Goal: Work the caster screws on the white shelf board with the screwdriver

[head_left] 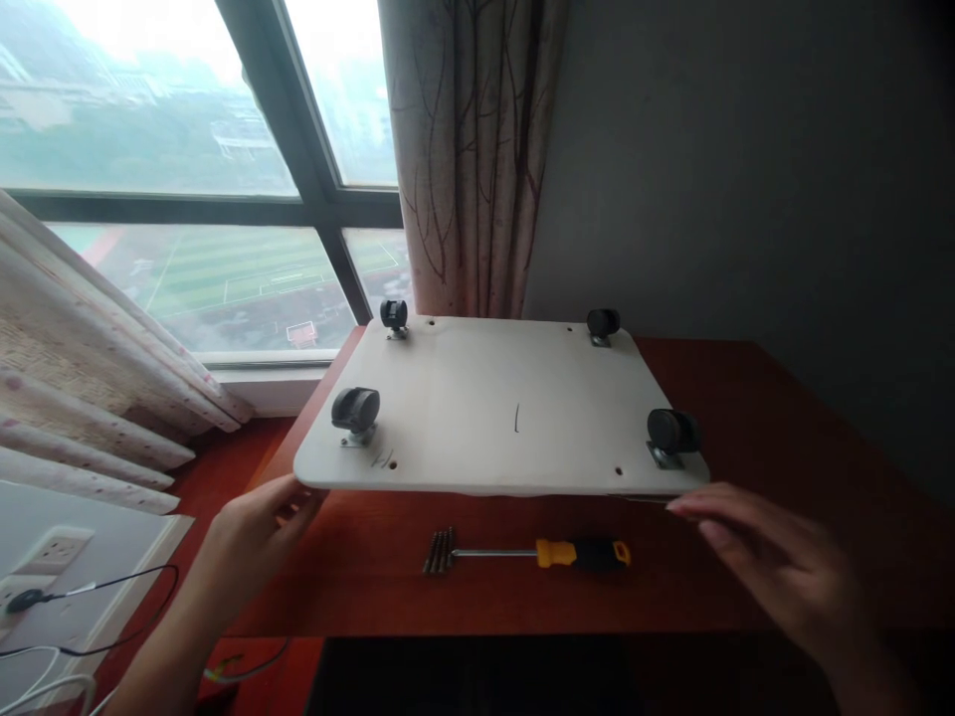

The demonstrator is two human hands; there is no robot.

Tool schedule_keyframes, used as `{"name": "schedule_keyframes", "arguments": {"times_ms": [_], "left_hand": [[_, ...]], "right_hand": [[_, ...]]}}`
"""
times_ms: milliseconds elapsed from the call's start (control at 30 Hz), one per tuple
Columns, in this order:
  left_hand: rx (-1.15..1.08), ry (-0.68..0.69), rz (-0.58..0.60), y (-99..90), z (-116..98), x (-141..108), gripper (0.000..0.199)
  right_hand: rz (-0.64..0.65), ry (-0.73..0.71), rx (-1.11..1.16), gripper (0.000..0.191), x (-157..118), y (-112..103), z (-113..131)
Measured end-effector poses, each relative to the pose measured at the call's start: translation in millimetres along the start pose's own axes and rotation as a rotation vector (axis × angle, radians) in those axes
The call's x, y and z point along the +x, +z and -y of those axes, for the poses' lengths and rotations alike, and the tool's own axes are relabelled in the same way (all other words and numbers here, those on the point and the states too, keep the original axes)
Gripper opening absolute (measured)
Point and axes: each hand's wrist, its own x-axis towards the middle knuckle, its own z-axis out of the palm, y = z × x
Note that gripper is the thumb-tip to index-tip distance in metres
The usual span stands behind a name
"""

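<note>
A white board [477, 398] with rounded corners lies on the reddish-brown table, its caster side facing up. Black swivel casters on metal plates stand at its corners, among them a near-left caster [356, 410] and a near-right caster [672, 432]. My left hand [258, 527] grips the board's near-left corner, its fingers curled at the edge and partly underneath. At the near-right corner, my right hand [780, 562] has its bent fingers against the board's edge. Between my hands lie a yellow-and-black screwdriver [582, 554] and several bolts [440, 550] beside its tip.
The table [358, 597] extends right toward a grey wall [708, 179]. Behind it hang a patterned curtain [477, 149] and a window [186, 119]. At lower left, a wall socket [49, 557] has a black plug and cables. Small holes and pencil marks show on the board.
</note>
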Motion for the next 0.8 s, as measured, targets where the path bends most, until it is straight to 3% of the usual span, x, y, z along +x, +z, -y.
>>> {"name": "schedule_keyframes", "arguments": {"times_ms": [100, 200, 367, 500, 800], "left_hand": [[-0.093, 0.13, 0.051, 13.1, -10, -17, 0.033], [-0.13, 0.255, 0.025, 27.7, -28, -30, 0.026], [-0.206, 0.412, -0.006, 51.8, -70, -49, 0.016], [-0.208, 0.479, 0.013, 62.7, -88, -53, 0.014], [-0.219, 0.48, 0.015, 72.6, -93, -48, 0.014]], "right_hand": [[0.219, -0.151, 0.0, 0.028, -8, 24, 14], [0.355, -0.115, -0.077, 0.039, -19, 55, 13], [0.393, -0.016, -0.116, 0.045, -35, 90, -5], [0.378, 0.012, -0.048, 0.035, -39, 93, -12], [0.334, 0.171, 0.051, 0.03, -43, 77, -7]]}}
